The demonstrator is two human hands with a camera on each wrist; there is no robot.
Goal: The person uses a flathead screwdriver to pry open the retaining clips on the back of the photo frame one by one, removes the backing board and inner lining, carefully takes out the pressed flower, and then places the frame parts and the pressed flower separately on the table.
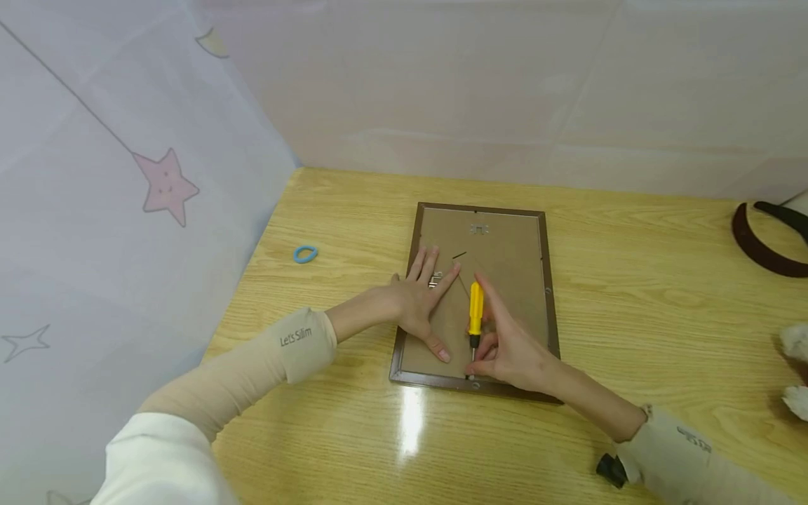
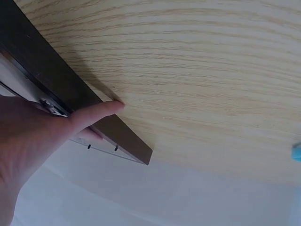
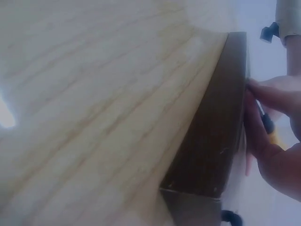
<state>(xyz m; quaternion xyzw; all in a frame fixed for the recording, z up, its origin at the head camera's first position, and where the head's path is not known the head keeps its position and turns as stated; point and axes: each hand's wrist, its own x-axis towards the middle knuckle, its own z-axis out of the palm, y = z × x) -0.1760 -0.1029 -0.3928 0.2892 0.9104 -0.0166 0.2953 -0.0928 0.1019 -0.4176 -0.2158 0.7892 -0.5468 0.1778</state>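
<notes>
On the near-middle part of a wood-grain table (image 1: 631,294), a brown picture frame (image 1: 553,330) lies face down, its back panel (image 1: 511,259) uppermost. The left hand (image 1: 419,305) rests spread on the left half of the panel, fingers apart; one finger reaches over the frame's left edge. The right hand (image 1: 514,354) is at the near edge, thumb and fingers clamped on a yellow-handled screwdriver (image 1: 476,308) low on its shaft, one finger reaching up beside the handle. The shaft's lower end is just inside the near edge; the exact contact is hidden by the fingertips. One metal hanger (image 1: 479,229) is near the far edge of the panel, another (image 1: 435,280) beside the left hand's fingers; a short dark strip (image 1: 459,254) lies between them. Bare wood borders all four outer edges: a broad stretch at right, extending to a dark curved band (image 1: 760,256); a moderate one at left, where a blue ring (image 1: 307,260) lies well apart from the frame; a narrower strip at far, ending at the pale backdrop (image 1: 442,105); and a glossy margin at near. A black object (image 1: 611,470) is beside the right sleeve (image 1: 682,449).
</notes>
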